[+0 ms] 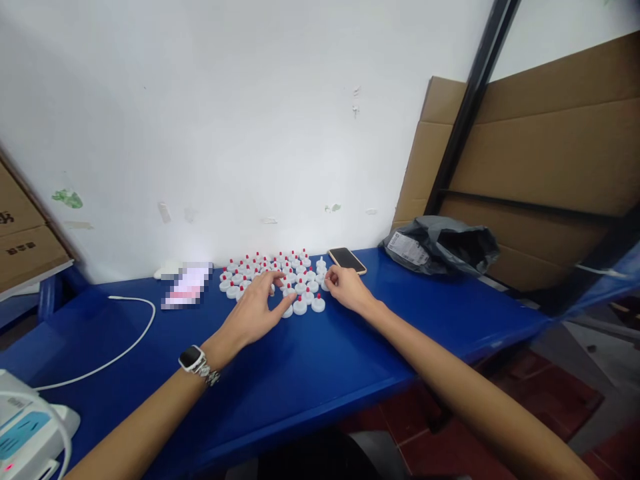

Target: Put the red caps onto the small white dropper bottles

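Many small white nozzle caps with red tips (300,307) stand upright in a close group on the blue table. My left hand (260,300) reaches over the group's front left part, thumb and fingers apart, with caps below and between them. At the group's right edge, my right hand (347,287) has its thumb and fingertips pinched together beside the white caps. What the pinch holds, if anything, is too small to make out. Near those fingers stands a white cap without a red tip (321,265).
Behind my right hand lies a phone (347,259); a grey plastic bag (440,243) is farther right on the blue table (400,313). To the left are a blurred-out item (187,287), a white cable (145,333) and a power strip (30,427). A white wall (250,133) rises behind.
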Action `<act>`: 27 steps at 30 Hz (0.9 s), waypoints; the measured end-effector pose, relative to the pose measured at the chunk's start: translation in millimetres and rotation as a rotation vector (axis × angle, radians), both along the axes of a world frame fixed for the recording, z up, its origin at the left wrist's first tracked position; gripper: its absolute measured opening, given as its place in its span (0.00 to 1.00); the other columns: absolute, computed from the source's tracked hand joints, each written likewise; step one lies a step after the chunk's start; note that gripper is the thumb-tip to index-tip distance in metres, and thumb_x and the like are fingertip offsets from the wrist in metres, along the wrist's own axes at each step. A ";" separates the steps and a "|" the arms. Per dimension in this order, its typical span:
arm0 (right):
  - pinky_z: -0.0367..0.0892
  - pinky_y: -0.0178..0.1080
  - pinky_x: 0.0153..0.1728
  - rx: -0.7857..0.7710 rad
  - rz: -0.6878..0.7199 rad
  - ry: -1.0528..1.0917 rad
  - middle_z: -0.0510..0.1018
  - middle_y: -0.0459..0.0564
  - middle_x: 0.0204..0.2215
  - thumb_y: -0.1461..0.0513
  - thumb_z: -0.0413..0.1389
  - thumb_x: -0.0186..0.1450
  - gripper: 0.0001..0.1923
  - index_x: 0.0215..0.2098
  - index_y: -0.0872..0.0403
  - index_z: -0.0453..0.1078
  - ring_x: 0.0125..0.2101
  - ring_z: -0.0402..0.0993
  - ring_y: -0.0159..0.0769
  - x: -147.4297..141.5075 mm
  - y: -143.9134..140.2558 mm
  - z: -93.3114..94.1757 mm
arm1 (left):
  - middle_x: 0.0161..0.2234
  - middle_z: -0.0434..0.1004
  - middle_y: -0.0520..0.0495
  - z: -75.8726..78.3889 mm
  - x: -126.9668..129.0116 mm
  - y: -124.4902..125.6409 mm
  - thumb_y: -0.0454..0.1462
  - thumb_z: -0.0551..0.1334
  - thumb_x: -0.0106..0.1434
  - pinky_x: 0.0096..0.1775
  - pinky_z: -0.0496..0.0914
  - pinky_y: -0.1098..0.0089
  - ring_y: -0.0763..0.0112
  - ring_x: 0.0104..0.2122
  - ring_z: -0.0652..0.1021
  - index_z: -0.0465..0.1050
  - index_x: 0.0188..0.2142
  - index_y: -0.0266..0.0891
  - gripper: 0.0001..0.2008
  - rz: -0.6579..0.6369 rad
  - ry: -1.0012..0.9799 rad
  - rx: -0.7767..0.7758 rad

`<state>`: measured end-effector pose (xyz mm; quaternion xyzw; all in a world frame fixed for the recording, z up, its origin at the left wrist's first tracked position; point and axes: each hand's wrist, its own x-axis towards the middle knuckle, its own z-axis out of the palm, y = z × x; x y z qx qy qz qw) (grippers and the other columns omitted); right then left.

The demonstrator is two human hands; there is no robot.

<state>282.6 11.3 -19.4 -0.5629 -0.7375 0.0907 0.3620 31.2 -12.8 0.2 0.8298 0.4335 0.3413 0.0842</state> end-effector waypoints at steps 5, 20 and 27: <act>0.64 0.33 0.29 0.056 0.120 0.266 0.76 0.46 0.26 0.62 0.55 0.62 0.05 0.33 0.55 0.71 0.26 0.70 0.31 -18.1 -15.3 19.7 | 0.49 0.72 0.43 12.8 11.8 9.8 0.48 0.56 0.67 0.51 0.68 0.56 0.58 0.49 0.73 0.66 0.52 0.42 0.19 -0.133 0.031 0.098; 0.58 0.42 0.44 0.136 0.302 -0.202 0.77 0.50 0.34 0.61 0.54 0.66 0.06 0.35 0.54 0.72 0.39 0.69 0.38 -92.5 -1.7 25.7 | 0.55 0.71 0.40 0.4 -67.9 13.5 0.49 0.46 0.72 0.56 0.65 0.57 0.58 0.53 0.73 0.60 0.59 0.40 0.23 -0.023 0.121 -0.022; 0.53 0.50 0.48 0.162 0.305 -0.604 0.77 0.57 0.36 0.58 0.58 0.64 0.09 0.36 0.55 0.75 0.44 0.66 0.48 -124.3 11.4 17.1 | 0.46 0.77 0.40 -0.8 -72.7 12.8 0.50 0.46 0.71 0.48 0.70 0.58 0.57 0.45 0.77 0.68 0.50 0.40 0.21 -0.002 0.166 -0.049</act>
